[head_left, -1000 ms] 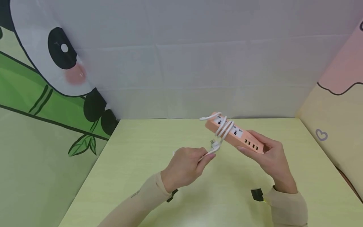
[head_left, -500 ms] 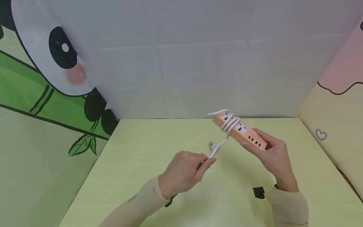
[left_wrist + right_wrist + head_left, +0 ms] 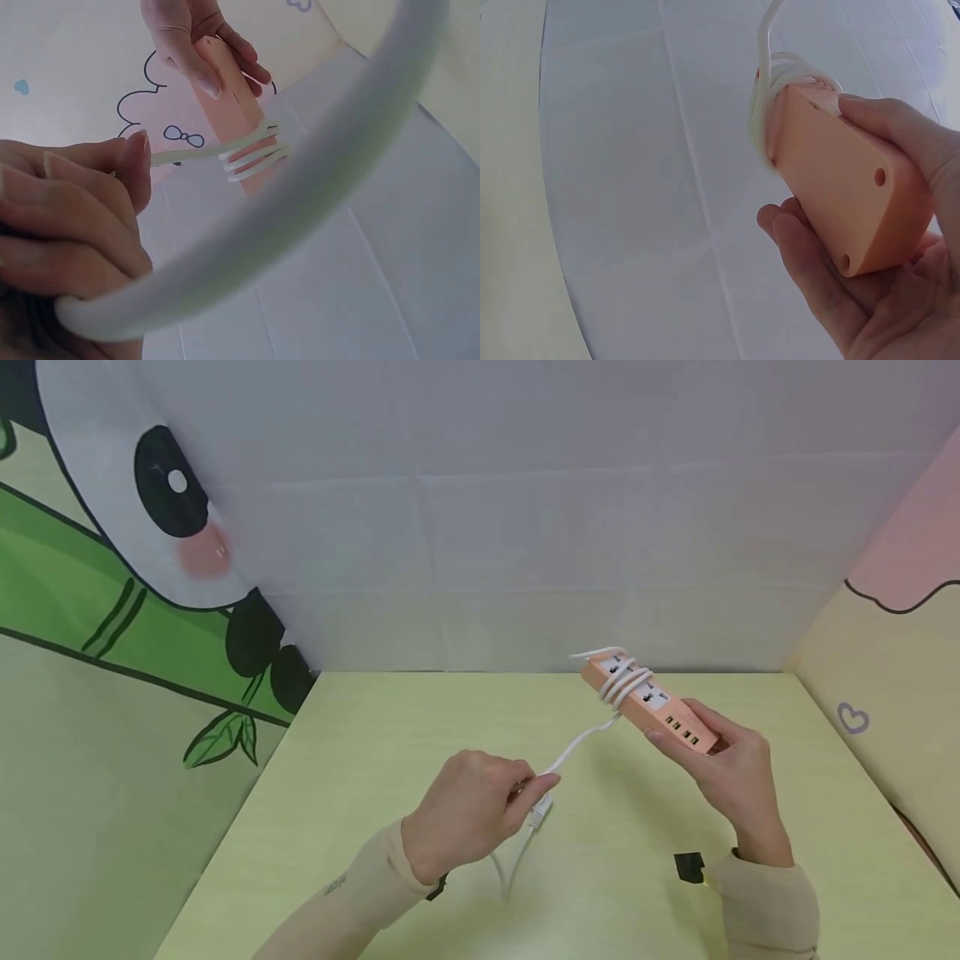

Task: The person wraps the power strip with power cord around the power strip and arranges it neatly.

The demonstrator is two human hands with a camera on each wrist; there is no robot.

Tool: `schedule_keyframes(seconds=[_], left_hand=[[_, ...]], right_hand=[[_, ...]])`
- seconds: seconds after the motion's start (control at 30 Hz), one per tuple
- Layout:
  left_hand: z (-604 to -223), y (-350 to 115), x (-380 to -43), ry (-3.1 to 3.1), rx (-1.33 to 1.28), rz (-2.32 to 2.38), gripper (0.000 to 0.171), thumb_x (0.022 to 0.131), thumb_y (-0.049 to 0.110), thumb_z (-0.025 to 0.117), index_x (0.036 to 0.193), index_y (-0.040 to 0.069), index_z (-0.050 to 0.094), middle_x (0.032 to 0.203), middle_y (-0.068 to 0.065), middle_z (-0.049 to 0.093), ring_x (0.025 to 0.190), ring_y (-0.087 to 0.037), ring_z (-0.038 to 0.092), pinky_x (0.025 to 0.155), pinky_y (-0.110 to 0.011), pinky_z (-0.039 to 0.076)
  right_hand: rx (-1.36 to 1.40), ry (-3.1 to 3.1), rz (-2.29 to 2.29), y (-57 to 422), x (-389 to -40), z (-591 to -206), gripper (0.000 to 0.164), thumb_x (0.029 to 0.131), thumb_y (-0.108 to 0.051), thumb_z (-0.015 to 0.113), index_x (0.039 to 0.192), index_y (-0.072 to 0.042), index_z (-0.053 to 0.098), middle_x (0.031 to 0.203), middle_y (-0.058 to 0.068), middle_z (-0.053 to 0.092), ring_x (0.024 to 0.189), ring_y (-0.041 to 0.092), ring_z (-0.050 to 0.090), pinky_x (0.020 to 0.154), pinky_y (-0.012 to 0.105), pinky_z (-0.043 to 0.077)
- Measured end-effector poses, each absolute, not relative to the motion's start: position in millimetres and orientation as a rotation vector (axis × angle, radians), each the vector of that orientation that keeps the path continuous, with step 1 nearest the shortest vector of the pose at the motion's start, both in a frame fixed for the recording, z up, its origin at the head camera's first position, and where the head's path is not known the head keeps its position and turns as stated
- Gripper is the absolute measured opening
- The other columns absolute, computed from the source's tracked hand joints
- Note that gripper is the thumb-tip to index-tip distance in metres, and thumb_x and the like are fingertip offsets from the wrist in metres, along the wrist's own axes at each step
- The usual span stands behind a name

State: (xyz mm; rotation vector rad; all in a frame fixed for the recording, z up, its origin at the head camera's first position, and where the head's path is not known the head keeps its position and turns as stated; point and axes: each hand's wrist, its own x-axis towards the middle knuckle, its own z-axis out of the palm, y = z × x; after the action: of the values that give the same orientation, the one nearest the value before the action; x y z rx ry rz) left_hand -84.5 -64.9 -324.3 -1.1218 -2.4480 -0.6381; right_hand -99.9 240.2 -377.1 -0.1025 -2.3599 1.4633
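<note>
An orange-pink power strip (image 3: 660,706) with white sockets and several USB ports is held up over the table by my right hand (image 3: 731,772), fingers and thumb gripping its near end. White cord (image 3: 626,685) wraps several times round the strip's far half. From those turns a length of cord (image 3: 581,739) runs taut to my left hand (image 3: 472,810), which pinches it between thumb and fingers. The plug (image 3: 542,810) hangs below the left fingers beside a loop of cord (image 3: 513,877). In the left wrist view, the thick loop (image 3: 322,165) crosses close before the camera.
The pale yellow-green table (image 3: 360,735) lies beneath both hands. A white wall sheet (image 3: 525,527) rises at its back edge. Printed panels with cartoon art (image 3: 112,693) stand at the left and right sides.
The power strip and right hand have moved slightly right. My left hand has drawn the cord left and down, lengthening the free stretch; the plug now hangs below the left fingers.
</note>
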Motion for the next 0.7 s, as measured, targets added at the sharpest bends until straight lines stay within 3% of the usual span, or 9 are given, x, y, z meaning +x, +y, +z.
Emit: schedule_keyframes(seconds=[0.3, 0.7], left_hand=[[-313.4, -70.6, -81.1, -2.548, -1.055, -0.718, 0.038, 0.097, 0.028, 0.07, 0.061, 0.017, 0.061, 0.049, 0.014, 0.034, 0.048, 0.007, 0.019, 0.047, -0.01, 0.016], [-298.4, -72.9, -81.8, -2.459, -1.019, -0.924, 0.023, 0.093, 0.025, 0.076, 0.073, 0.016, 0.07, 0.053, 0.014, 0.043, 0.048, 0.008, 0.029, 0.047, -0.011, 0.028]], right_hand=[[-0.096, -2.352, 1.39, 236.6, -99.0, -375.4, 0.057, 0.081, -0.027, 0.087, 0.133, -0.012, 0.068, 0.089, -0.024, 0.065, 0.062, 0.006, 0.055, 0.05, 0.021, 0.045], [-0.106, -2.359, 1.339, 239.9, -97.9, -373.0, 0.056, 0.08, -0.03, 0.088, 0.131, -0.017, 0.07, 0.082, -0.017, 0.064, 0.059, 0.007, 0.053, 0.049, 0.022, 0.043]])
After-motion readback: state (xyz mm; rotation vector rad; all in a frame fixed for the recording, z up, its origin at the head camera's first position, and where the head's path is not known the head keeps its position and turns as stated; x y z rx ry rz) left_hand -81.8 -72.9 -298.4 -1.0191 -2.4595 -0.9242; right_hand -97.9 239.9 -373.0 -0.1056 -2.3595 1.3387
